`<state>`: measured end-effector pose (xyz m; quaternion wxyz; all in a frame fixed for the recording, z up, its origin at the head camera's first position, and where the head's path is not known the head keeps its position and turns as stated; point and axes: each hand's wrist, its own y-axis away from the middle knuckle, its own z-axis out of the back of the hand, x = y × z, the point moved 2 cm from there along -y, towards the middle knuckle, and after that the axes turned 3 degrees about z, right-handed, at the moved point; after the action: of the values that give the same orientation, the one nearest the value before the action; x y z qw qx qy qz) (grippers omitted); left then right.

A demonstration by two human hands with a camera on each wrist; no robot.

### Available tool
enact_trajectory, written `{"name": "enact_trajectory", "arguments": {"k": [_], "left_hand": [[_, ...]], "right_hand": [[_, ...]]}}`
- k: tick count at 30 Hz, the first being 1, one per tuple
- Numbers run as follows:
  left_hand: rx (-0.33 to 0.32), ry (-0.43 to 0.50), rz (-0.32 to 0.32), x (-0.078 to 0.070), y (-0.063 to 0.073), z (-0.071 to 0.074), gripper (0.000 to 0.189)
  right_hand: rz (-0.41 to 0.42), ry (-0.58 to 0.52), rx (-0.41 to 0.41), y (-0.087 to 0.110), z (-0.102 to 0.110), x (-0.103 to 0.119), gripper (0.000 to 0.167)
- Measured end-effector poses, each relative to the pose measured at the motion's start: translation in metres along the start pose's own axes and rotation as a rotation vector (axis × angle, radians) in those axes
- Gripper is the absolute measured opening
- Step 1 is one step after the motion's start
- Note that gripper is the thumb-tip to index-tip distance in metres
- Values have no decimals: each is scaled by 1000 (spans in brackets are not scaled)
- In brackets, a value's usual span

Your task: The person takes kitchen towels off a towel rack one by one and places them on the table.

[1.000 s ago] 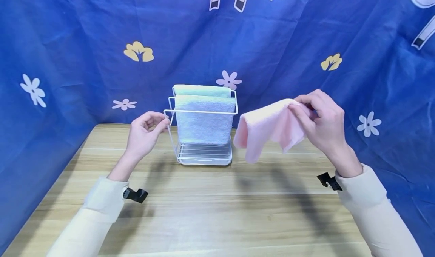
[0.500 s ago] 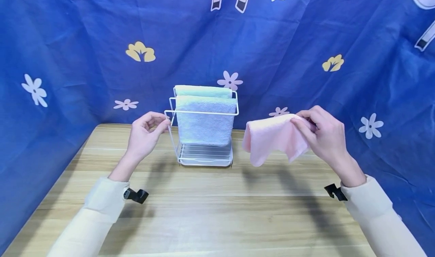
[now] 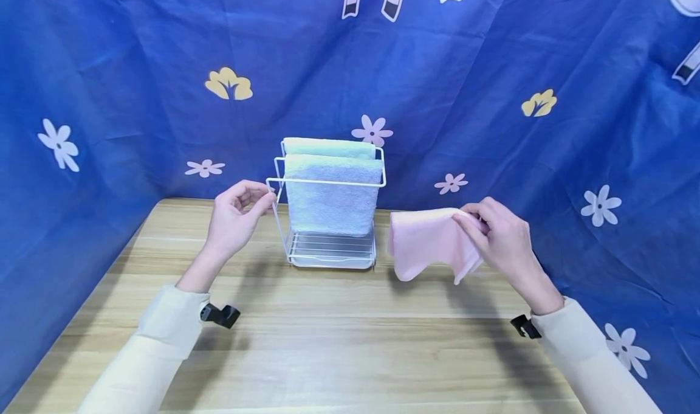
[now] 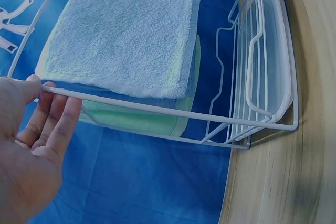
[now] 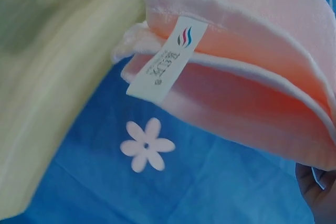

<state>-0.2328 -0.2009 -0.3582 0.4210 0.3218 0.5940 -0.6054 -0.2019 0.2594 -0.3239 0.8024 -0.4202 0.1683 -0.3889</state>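
My left hand (image 3: pixel 235 216) pinches the left side of a white wire towel rack (image 3: pixel 328 182) between thumb and fingers. The left wrist view shows the fingertips under a thin white rail (image 4: pixel 157 110). Over the rack's bars hang a light blue towel (image 3: pixel 330 207) and, behind it, a pale green towel (image 3: pixel 328 147). To the right of the rack, my right hand (image 3: pixel 500 238) holds a folded pink towel (image 3: pixel 423 244) by its top right corner. It hangs down above the table, a white printed label (image 5: pixel 168 61) showing in the right wrist view.
A white tray (image 3: pixel 333 264) sits in the rack's base, on a wood-grain table (image 3: pixel 350 341). Blue cloth (image 3: pixel 306 55) with flower prints hangs behind and at both sides of the table.
My right hand has lowered the pink towel toward the table, after drifting slightly right and then back left. The left hand keeps its hold on the rack.
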Motion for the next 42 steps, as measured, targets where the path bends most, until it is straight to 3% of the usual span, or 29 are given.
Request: {"name": "enact_trajectory", "arguments": {"k": [17, 30, 42], "left_hand": [[-11, -28, 9, 0, 2, 0, 18], [-6, -22, 1, 0, 2, 0, 17], [-3, -14, -1, -1, 2, -1, 11]], "right_hand": [[-56, -19, 93, 33, -32, 2, 16], [-117, -13, 135, 42, -28, 16, 15], [-199, -18, 260, 42, -33, 13, 12]]}}
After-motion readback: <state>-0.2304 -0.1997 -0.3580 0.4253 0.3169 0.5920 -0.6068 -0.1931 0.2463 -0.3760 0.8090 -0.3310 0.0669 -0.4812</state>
